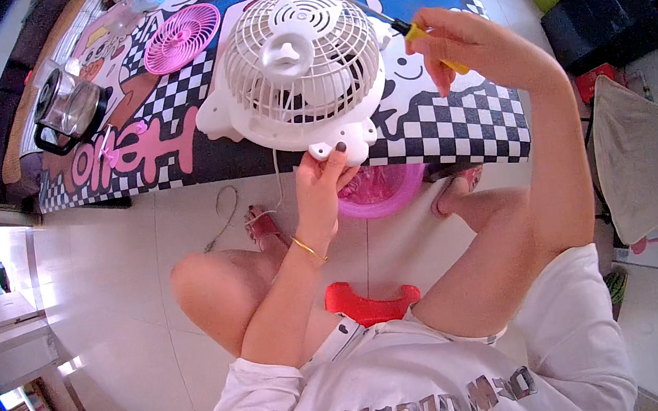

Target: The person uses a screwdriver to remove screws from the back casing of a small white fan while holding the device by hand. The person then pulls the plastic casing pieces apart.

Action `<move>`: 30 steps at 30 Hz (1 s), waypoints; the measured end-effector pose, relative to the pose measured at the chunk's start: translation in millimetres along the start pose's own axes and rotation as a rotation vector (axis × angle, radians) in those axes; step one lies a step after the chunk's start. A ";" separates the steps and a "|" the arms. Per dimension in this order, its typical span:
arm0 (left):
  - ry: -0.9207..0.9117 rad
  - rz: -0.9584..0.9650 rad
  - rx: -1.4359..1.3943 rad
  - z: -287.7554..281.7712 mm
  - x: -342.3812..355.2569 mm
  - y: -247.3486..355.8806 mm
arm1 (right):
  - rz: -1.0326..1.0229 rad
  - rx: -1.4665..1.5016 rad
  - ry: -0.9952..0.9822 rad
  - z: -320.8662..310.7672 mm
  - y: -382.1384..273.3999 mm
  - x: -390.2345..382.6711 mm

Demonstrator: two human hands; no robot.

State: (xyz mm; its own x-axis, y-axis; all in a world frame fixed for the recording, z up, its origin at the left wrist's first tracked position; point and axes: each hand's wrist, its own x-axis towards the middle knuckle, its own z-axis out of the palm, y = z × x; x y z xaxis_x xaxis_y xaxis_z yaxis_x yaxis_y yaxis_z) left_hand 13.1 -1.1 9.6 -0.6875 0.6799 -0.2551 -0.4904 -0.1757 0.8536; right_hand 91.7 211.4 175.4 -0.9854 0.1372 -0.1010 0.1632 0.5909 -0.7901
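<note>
Head view: one fan (pixel 293 57) by the near table edge (pixel 459 141) — left hand (pixel 324 181) pinching it, right hand (pixel 464 38) gripping one screwdriver (pixel 411 31).

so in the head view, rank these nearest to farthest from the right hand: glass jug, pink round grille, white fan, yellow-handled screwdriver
1. Yellow-handled screwdriver: held in the right hand.
2. White fan: just left of that hand.
3. Pink round grille: on the fan's left.
4. Glass jug: farthest left of the four.
</note>
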 end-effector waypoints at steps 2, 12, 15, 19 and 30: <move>-0.001 -0.011 0.004 0.6 0.7 0.4 | -0.019 0.007 0.077 0.8 28.7 -3.2; -0.001 -0.005 0.014 4.5 -1.2 1.4 | 0.313 -0.274 0.428 8.5 103.9 -15.1; 0.000 0.005 0.023 2.9 0.2 1.7 | 0.283 -0.282 0.442 11.0 120.0 -16.4; -0.015 0.009 0.013 -0.1 0.6 0.4 | 0.322 -0.342 0.470 15.8 127.6 -20.8; -0.032 0.022 -0.015 1.3 0.4 1.0 | 0.380 -0.260 0.434 24.2 131.3 -13.5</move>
State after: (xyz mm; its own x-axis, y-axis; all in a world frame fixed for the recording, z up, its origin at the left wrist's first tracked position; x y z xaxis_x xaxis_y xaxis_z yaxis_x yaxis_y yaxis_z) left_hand 13.0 0.0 11.0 -0.6811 0.6980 -0.2211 -0.4832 -0.2017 0.8520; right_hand 125.2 267.9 58.3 -0.7558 0.6531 -0.0481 0.5582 0.6041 -0.5687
